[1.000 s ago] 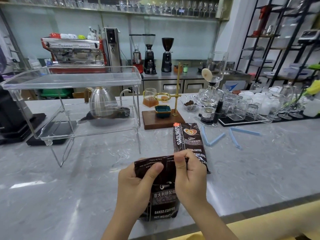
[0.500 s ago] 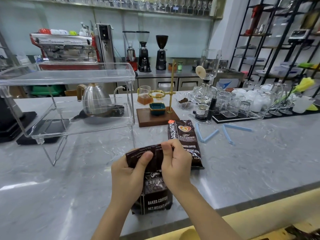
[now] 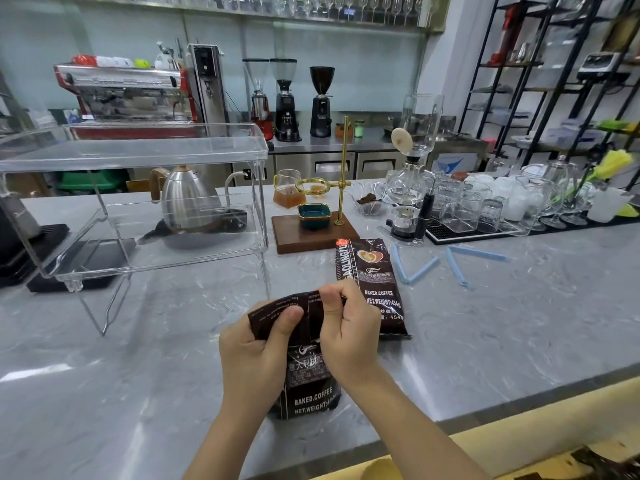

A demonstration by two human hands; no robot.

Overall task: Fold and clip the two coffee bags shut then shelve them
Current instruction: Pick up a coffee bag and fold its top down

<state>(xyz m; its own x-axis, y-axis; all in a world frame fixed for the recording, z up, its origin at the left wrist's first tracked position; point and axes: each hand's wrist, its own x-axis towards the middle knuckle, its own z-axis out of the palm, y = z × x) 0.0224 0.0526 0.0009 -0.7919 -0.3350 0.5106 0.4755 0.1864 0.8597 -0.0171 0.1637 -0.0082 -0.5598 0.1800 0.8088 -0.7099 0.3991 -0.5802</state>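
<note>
**Top of the first bag rolled lower**

Against a second ago, the top of the near coffee bag (image 3: 308, 375) has been turned further down: more of its printed front is covered and the folded band sits lower and tighter. The left hand (image 3: 256, 351) grips the left end of the fold, thumb pressed on the front. The right hand (image 3: 349, 327) pinches the right end, fingers curled over the edge. The bag stands near the front edge of the counter (image 3: 138, 375), between the hands.

So the fold looks nearly ready for a clip. The second bag (image 3: 372, 282) lies flat just behind, untouched, still unfolded. Both blue clips (image 3: 414, 268) (image 3: 465, 263) wait open, further right. The clear shelf (image 3: 138, 188) stands far left, holding neither bag.
</note>
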